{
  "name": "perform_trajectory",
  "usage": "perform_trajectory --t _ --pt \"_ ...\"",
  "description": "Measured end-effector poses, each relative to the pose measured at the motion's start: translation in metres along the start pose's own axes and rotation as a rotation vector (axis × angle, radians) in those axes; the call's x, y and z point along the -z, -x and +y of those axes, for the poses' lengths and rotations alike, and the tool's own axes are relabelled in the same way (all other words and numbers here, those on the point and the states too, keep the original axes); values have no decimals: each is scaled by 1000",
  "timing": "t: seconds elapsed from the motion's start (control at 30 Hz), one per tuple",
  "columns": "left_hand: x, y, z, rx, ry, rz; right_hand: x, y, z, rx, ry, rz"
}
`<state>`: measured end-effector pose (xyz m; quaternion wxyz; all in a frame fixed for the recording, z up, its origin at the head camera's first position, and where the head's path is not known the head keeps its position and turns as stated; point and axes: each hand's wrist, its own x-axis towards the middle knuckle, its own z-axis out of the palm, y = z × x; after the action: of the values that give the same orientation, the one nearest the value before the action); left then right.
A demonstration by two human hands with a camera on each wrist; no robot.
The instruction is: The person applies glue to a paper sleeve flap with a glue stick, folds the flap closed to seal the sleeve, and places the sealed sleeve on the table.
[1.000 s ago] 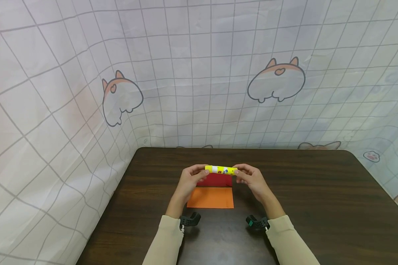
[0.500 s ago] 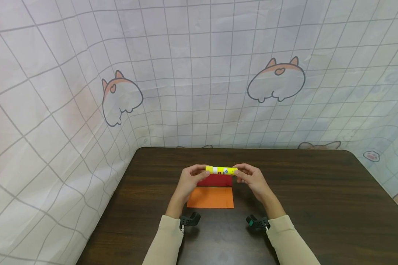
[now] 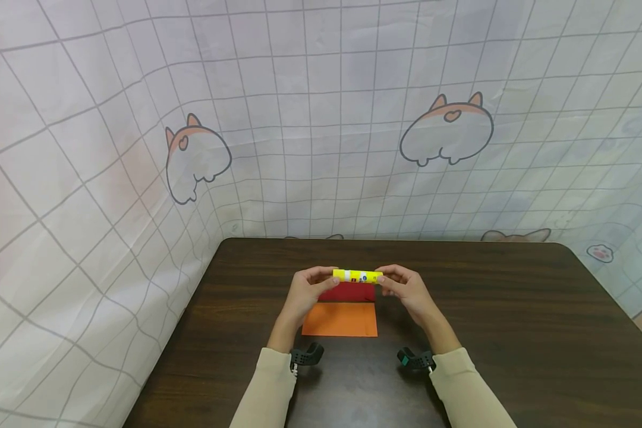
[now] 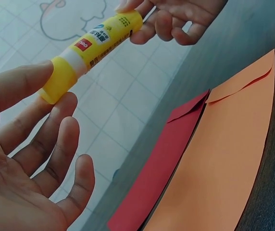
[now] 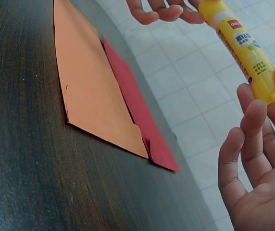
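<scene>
A yellow glue stick point(image 3: 358, 276) with a white band near one end is held level between both hands in the head view. My left hand point(image 3: 306, 292) pinches its plain yellow end between thumb and forefinger, beside the white band point(image 4: 74, 61). At the printed opposite end, my right hand point(image 3: 406, 290) pinches the barrel with thumb and fingers. The left hand's remaining fingers are spread loosely in the left wrist view. Beneath the glue stick lie an orange envelope point(image 3: 339, 320) and, just behind it, a red envelope point(image 3: 348, 292), partly hidden by the stick and left hand.
The dark wood table point(image 3: 492, 333) stretches out on both sides of the envelopes. Behind it and along the left hangs a white grid-patterned cloth point(image 3: 321, 131) with cartoon animals. Both wrists wear black straps point(image 3: 307, 355).
The left end of the glue stick has shifted very slightly right, and the white band looks a touch narrower. Both hands stay almost in place; the envelopes lie as before.
</scene>
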<state>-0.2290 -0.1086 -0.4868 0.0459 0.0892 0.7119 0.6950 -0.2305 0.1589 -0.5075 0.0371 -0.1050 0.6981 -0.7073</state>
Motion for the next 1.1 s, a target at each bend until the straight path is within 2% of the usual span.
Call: perform_trajectory --t 0.77,1.1 --pt "-2 0 1 -11 -7 4 -1 1 -1 28 15 -10" --pt "-3 1 2 -35 -55 26 -3 0 1 55 34 -5"
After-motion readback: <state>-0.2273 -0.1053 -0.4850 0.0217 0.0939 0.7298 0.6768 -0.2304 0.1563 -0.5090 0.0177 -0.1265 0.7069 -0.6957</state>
